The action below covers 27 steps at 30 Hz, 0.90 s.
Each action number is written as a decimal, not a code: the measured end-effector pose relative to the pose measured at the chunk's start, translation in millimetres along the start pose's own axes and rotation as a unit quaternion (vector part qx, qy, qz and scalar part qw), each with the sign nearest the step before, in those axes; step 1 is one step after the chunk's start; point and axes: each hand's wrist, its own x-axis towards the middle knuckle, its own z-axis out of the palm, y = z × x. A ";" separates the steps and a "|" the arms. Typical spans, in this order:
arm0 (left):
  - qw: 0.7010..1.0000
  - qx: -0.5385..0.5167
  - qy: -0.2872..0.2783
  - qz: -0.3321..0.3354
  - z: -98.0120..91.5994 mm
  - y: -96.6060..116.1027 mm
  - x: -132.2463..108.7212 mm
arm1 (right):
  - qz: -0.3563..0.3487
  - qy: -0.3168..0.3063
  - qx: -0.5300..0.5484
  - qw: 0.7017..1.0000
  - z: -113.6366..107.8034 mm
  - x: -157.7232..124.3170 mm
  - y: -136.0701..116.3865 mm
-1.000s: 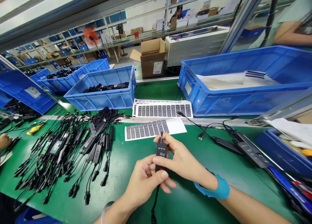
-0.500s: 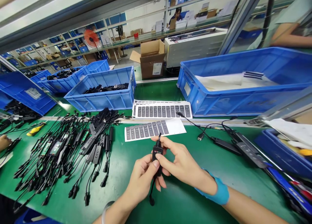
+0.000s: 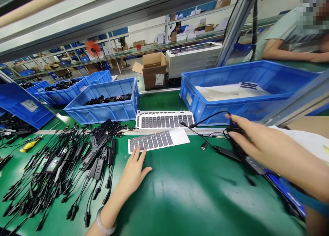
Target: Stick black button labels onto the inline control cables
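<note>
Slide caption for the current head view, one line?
Open left hand at the nearer label sheet; right hand grips a blurred black device above a green table.

No readable text, numbers or brands. White paper label [image 3: 159, 79] on brown open cardboard carton [image 3: 149, 79], 12 o'clock: print too small. White label [image 3: 31, 106] on tilted blue plastic bin [image 3: 15, 97], 9 o'clock: illegible. Pale label [image 3: 189, 99] on end of large blue plastic bin [image 3: 231, 109], 2 o'clock: illegible. Grey rectangular stickers [image 3: 156, 139] on white paper sheet [image 3: 180, 136], near centre toward 6 o'clock: tiny pale marks, unreadable. Blue strip-shaped object [image 3: 285, 195], 4 o'clock: whitish marking, blurred.
</note>
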 end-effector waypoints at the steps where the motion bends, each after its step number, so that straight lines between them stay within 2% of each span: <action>1: 0.999 0.038 0.005 -0.009 4.3 -4.5 2.9 | 0.000 -0.010 -0.070 0.997 5.3 -0.5 16.4; 3: 0.997 0.080 0.010 -0.013 12.8 -9.7 7.1 | 0.002 0.003 -0.181 0.983 22.6 1.7 31.5; 5: 0.995 0.095 0.021 -0.006 19.5 -11.3 8.9 | -0.020 -0.030 -0.192 0.981 45.5 10.1 21.9; 7: 0.994 0.106 0.040 0.006 23.4 -11.3 9.0 | -0.037 -0.087 -0.058 0.994 71.1 23.9 -5.3; 8: 0.993 0.111 0.048 0.011 24.5 -11.2 8.8 | -0.049 -0.116 0.041 0.991 84.0 31.5 -21.5; 10: 0.991 0.122 0.056 0.019 25.6 -11.0 8.2 | -0.053 -0.124 0.189 0.973 108.9 44.9 -51.7; 13: 0.989 0.136 0.061 0.016 26.8 -10.3 7.8 | -0.054 -0.097 0.263 0.958 139.2 55.6 -78.3; 16: 0.988 0.138 0.062 0.008 29.0 -7.7 7.0 | -0.044 -0.071 0.322 0.943 156.6 58.2 -79.3; 17: 0.989 0.135 0.062 0.005 29.6 -6.4 6.6 | -0.037 -0.062 0.342 0.937 159.0 58.8 -75.8; 19: 0.990 0.124 0.060 0.006 29.2 -4.3 5.9 | 0.028 -0.029 0.411 0.911 158.0 61.1 -66.8; 20: 0.991 0.116 0.062 0.011 27.5 -4.0 5.5 | 0.076 -0.008 0.448 0.891 154.3 62.6 -62.7; 22: 0.992 0.094 0.080 0.010 19.9 -6.3 4.3 | 0.186 0.037 0.532 0.825 140.4 65.1 -58.1; 24: 0.989 0.079 0.121 -0.031 6.4 -14.1 2.6 | 0.240 0.063 0.602 0.759 119.7 65.3 -60.6; 27: 0.967 0.086 0.194 -0.143 -17.9 -36.0 0.5 | 0.249 0.065 0.663 0.703 86.9 60.2 -76.8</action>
